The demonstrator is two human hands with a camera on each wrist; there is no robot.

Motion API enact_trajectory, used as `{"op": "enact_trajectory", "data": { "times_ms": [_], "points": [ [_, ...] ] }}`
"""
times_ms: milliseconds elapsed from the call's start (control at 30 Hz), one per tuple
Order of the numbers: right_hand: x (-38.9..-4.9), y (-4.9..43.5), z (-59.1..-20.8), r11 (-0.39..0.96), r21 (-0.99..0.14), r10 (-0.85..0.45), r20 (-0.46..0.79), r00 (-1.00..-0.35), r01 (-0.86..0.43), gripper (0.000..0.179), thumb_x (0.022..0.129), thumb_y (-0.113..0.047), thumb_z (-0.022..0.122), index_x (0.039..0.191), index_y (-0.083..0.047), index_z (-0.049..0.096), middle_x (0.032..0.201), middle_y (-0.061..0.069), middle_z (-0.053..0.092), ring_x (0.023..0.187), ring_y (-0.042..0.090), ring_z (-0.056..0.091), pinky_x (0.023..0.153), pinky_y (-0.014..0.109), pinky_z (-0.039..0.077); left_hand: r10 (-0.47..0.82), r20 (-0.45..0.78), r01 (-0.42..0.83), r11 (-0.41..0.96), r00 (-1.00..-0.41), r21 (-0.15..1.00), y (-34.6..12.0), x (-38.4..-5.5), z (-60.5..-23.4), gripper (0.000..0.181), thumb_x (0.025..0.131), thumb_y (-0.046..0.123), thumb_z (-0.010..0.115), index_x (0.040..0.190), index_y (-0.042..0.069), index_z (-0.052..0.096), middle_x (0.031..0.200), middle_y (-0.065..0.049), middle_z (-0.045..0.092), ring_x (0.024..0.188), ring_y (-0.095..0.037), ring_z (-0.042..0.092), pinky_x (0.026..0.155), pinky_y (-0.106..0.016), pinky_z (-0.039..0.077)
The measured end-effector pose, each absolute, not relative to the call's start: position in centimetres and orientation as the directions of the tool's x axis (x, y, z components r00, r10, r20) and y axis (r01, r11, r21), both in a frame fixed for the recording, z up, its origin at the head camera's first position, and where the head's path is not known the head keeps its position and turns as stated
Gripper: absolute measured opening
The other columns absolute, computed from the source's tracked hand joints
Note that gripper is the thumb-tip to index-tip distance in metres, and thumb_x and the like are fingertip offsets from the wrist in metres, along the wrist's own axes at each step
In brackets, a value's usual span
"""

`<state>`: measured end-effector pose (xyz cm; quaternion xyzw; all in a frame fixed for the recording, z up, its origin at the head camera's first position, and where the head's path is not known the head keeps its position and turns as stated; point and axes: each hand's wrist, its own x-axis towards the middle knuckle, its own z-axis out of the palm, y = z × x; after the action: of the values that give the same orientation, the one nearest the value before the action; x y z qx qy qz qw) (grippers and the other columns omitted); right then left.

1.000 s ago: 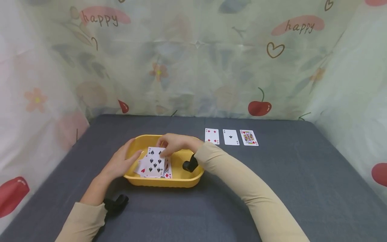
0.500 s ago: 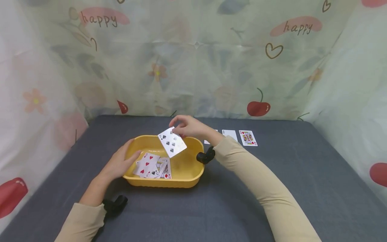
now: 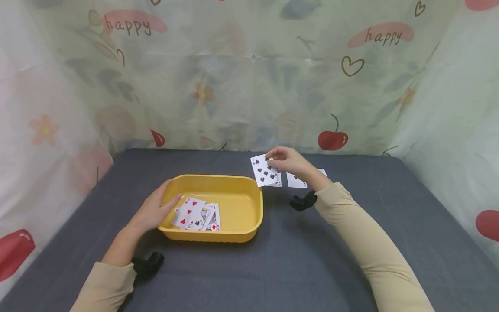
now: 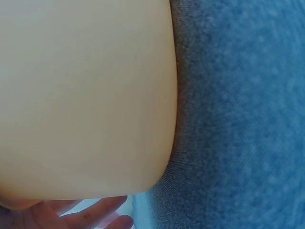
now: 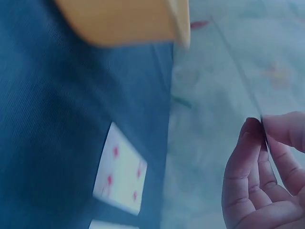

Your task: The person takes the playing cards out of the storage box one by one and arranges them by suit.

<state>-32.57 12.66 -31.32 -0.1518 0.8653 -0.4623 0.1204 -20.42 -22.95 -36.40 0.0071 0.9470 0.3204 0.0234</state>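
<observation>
My right hand [image 3: 290,162] pinches the seven of spades [image 3: 264,172] between thumb and fingers, right of the yellow tub. In the right wrist view this playing card [image 5: 240,76] shows almost edge-on. Behind it in the head view, the four of diamonds [image 5: 121,171] is mostly hidden. My left hand [image 3: 153,208] holds the left end of the yellow tub [image 3: 212,236], its thumb over the rim and its fingers outside. Inside, at the left, several face-up playing cards overlap, a five of hearts [image 3: 189,212] uppermost.
The ace of clubs [image 3: 297,182] and the king of hearts [image 3: 322,172] lie right of the four, both partly covered by my right hand and arm. A dark grey cloth [image 3: 234,277] covers the table. A patterned curtain [image 3: 249,99] hangs behind and on both sides.
My right hand has lifted the seven of spades from the tub and carried it right, in front of the four of diamonds. The left hand has stayed on the tub.
</observation>
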Motion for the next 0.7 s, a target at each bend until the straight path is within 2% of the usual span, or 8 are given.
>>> {"op": "enact_trajectory", "data": {
  "times_ms": [100,233,400,633,700],
  "points": [
    [-32.5,14.8,-31.8,0.542,-0.831,-0.332,-0.078,-0.940,-0.123,0.035,0.091,-0.019,0.059,0.124,-0.009,0.054,0.131,0.014,0.051,0.112,0.025,0.049,0.093,0.039,0.047,0.027,-0.043,-0.005,0.792,-0.999,0.610,-22.9,-20.4,-36.4,0.076,0.096,0.049,0.040,0.149,0.002,0.011,0.150,-0.028,0.020,0.135,-0.045,0.024,0.108,-0.060,0.020],
    [-32.7,17.6,-32.4,0.526,-0.847,-0.288,-0.091,-0.953,-0.078,0.039,0.091,-0.015,0.056,0.129,-0.006,0.049,0.138,0.018,0.045,0.123,0.030,0.043,0.100,0.045,0.041,0.025,-0.040,-0.005,0.790,-0.999,0.613,-22.9,-20.4,-36.4,0.077,0.096,0.049,0.040,0.149,0.003,0.011,0.151,-0.028,0.020,0.135,-0.045,0.024,0.108,-0.060,0.020],
    [-33.1,21.5,-33.3,0.503,-0.864,-0.207,-0.111,-0.972,-0.008,0.046,0.092,-0.010,0.053,0.136,-0.002,0.041,0.144,0.024,0.037,0.127,0.032,0.039,0.100,0.044,0.039,0.024,-0.034,-0.002,0.785,-0.999,0.619,-22.9,-20.4,-36.4,0.076,0.096,0.049,0.041,0.149,0.002,0.012,0.150,-0.028,0.020,0.135,-0.045,0.024,0.108,-0.060,0.019],
    [-33.8,26.9,-34.7,0.484,-0.872,-0.066,-0.119,-0.991,0.073,0.056,0.091,-0.006,0.051,0.143,0.000,0.030,0.144,0.029,0.033,0.125,0.033,0.039,0.104,0.046,0.034,0.023,-0.025,0.003,0.791,-0.999,0.612,-22.9,-20.3,-36.4,0.074,0.096,0.046,0.041,0.148,0.001,0.012,0.150,-0.029,0.021,0.135,-0.045,0.024,0.108,-0.060,0.020],
    [-33.9,28.2,-35.1,0.498,-0.863,-0.019,-0.112,-0.994,0.088,0.057,0.090,-0.007,0.050,0.143,0.002,0.029,0.143,0.031,0.033,0.120,0.031,0.041,0.099,0.042,0.038,0.024,-0.024,0.004,0.792,-0.999,0.611,-22.9,-20.3,-36.4,0.074,0.096,0.045,0.042,0.148,0.001,0.012,0.150,-0.029,0.021,0.135,-0.045,0.024,0.108,-0.060,0.020]
  ]
}}
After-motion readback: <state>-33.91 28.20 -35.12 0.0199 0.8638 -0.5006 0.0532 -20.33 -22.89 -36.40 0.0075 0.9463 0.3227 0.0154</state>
